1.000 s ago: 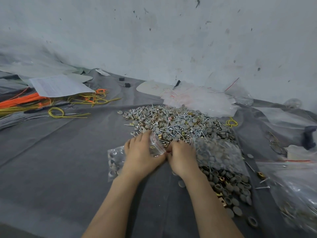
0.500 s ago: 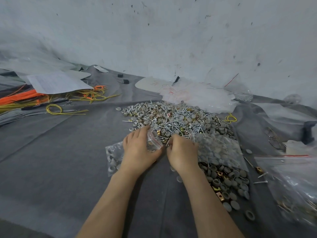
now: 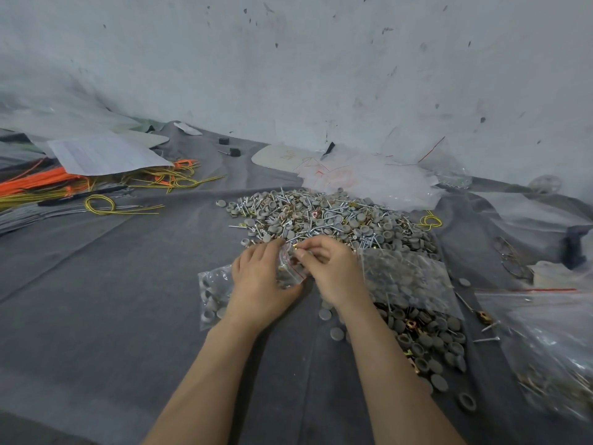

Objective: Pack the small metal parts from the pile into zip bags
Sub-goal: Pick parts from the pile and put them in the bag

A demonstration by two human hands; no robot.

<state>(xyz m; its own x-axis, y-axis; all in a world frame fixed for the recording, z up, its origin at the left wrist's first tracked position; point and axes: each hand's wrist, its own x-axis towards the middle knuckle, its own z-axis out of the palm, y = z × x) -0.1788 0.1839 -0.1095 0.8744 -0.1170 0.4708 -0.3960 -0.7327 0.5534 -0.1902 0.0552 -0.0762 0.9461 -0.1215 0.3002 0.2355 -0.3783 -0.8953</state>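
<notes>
A pile of small metal parts (image 3: 324, 216), screws, grey caps and brass bits, lies on the grey cloth (image 3: 128, 284). At its near edge my left hand (image 3: 260, 281) holds a small clear zip bag (image 3: 288, 268) with a red strip. My right hand (image 3: 333, 271) pinches a small brass part at the bag's mouth. A filled bag of grey caps (image 3: 213, 293) lies partly under my left wrist. A larger clear bag (image 3: 404, 277) with parts lies to the right of my right hand.
Loose grey caps and brass nuts (image 3: 430, 342) spread at the right. A big clear bag (image 3: 552, 342) sits at the right edge. Empty plastic bags (image 3: 369, 181) are heaped behind the pile. Orange and yellow wires (image 3: 96, 184) and a paper sheet (image 3: 102, 152) lie at the left.
My right hand has lifted from the pile's edge and now brings a small brass part to the mouth of the bag. My left hand has tilted the bag up.
</notes>
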